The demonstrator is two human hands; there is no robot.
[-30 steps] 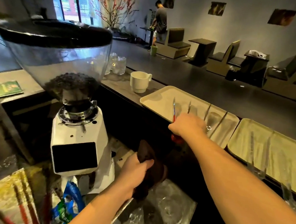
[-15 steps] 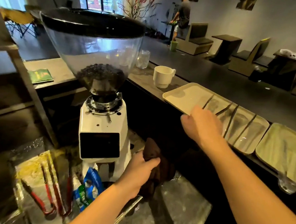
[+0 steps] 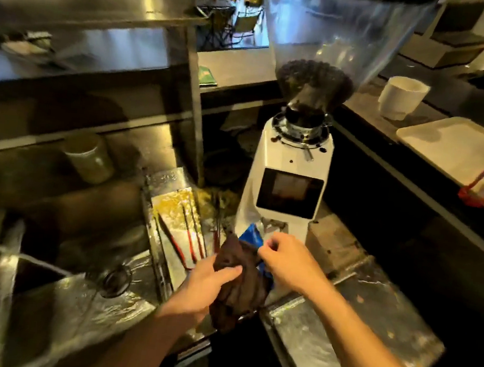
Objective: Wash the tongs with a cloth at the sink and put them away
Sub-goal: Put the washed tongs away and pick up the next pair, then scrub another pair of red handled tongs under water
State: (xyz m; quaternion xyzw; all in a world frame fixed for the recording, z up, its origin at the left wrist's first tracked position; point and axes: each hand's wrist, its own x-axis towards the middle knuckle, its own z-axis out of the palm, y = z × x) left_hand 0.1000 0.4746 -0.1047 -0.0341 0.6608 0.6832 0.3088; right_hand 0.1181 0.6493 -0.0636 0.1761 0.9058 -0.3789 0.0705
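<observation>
My view is dim and warm-toned, with deep shadow under the counter. Glare flares off the wet steel sink and the shelf. Motion blur smears the left side, and the wide lens bends the edges.

No text, label or number is readable anywhere.

the cloth is dark brown, matt, crumpled fabric. the sink and counter are shiny, reflective metal. the grinder has a smooth white body under a clear glossy plastic hopper. the tray is matt cream.
</observation>
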